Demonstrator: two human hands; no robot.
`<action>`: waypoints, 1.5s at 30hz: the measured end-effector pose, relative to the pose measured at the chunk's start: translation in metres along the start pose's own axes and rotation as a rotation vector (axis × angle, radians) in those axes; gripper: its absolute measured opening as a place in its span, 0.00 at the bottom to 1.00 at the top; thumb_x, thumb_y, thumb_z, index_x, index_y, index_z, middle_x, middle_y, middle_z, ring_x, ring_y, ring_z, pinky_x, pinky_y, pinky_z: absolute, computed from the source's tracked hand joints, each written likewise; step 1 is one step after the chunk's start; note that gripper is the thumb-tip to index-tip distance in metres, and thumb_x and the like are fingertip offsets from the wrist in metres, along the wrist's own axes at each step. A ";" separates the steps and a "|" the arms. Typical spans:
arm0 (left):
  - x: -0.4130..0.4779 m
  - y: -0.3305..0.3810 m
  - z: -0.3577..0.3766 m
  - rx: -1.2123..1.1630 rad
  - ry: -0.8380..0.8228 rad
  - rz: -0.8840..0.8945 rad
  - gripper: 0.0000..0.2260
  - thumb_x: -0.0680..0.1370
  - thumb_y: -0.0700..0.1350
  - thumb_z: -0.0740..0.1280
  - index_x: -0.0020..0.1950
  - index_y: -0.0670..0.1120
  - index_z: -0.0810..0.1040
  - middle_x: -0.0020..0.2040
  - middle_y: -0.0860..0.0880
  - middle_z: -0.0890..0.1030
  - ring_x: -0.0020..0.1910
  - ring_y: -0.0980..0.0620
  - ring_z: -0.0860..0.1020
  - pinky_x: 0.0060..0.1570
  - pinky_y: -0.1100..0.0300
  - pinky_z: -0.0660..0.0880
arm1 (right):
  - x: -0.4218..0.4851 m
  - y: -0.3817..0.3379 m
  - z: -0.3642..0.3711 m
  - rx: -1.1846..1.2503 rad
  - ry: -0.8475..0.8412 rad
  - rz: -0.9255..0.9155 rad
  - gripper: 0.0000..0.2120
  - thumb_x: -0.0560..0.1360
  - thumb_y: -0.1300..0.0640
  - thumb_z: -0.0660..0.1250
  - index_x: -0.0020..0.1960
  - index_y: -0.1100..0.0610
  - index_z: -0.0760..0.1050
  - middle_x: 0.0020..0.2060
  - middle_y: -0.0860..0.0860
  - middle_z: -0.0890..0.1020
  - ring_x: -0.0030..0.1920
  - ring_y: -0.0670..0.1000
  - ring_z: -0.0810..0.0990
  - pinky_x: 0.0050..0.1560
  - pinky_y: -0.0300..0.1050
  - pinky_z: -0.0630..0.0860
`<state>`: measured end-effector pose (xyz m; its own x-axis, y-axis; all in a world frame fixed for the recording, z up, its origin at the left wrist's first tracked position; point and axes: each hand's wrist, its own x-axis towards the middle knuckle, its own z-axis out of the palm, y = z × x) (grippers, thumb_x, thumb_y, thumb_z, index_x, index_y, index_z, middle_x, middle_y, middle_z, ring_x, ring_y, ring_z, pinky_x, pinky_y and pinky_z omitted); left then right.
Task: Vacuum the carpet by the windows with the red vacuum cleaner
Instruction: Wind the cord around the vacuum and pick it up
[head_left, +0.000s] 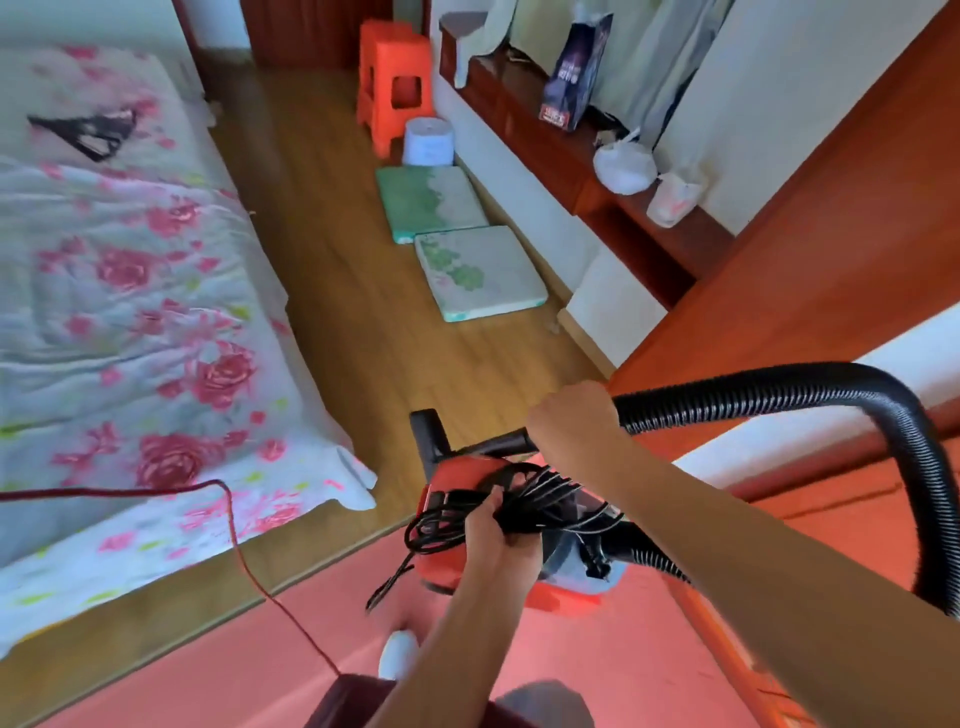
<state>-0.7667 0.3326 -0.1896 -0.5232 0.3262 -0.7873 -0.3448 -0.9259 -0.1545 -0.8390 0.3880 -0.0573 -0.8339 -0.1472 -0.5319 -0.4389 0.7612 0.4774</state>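
Note:
The red vacuum cleaner (457, 540) hangs low in the middle of the view, above a pink floor strip. My right hand (571, 415) is closed around its black tube and handle, where the ribbed black hose (810, 384) begins and arcs off to the right. My left hand (493, 525) grips a bundle of coiled black power cord (540, 493) against the vacuum's top; loose loops and the plug end dangle below. Two pale green floor mats (457, 234) lie ahead on the wooden floor, beneath the windowsill.
A bed with a rose-patterned quilt (130, 291) fills the left side. A thin red cord (244, 545) trails from the bed to the floor. An orange plastic stool (395, 83) and a paper roll (428, 140) stand beyond the mats. Red-brown wooden furniture (810, 249) lines the right.

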 end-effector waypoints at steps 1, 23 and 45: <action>0.009 0.009 0.015 -0.030 -0.012 0.006 0.11 0.83 0.39 0.57 0.55 0.37 0.77 0.53 0.37 0.81 0.59 0.38 0.78 0.65 0.42 0.71 | 0.017 0.007 -0.009 0.003 0.009 -0.009 0.03 0.78 0.59 0.63 0.46 0.54 0.74 0.35 0.48 0.72 0.37 0.51 0.73 0.42 0.45 0.69; 0.195 0.192 0.348 -0.490 -0.197 0.372 0.08 0.81 0.36 0.56 0.53 0.38 0.74 0.52 0.40 0.76 0.61 0.41 0.74 0.58 0.43 0.72 | 0.362 0.149 -0.228 -0.116 0.367 -0.412 0.05 0.75 0.61 0.65 0.47 0.52 0.74 0.43 0.50 0.75 0.53 0.54 0.80 0.60 0.52 0.74; 0.362 0.530 0.659 -0.513 -0.188 0.368 0.13 0.79 0.29 0.51 0.43 0.42 0.70 0.42 0.40 0.77 0.49 0.40 0.78 0.49 0.40 0.72 | 0.773 0.200 -0.481 -0.185 0.347 -0.363 0.15 0.79 0.65 0.60 0.35 0.55 0.63 0.32 0.48 0.66 0.42 0.52 0.72 0.46 0.45 0.67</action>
<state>-1.6524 0.0852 -0.1634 -0.6794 -0.0446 -0.7324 0.2740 -0.9414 -0.1969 -1.7326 0.1223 -0.0364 -0.6653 -0.6042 -0.4386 -0.7453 0.5028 0.4378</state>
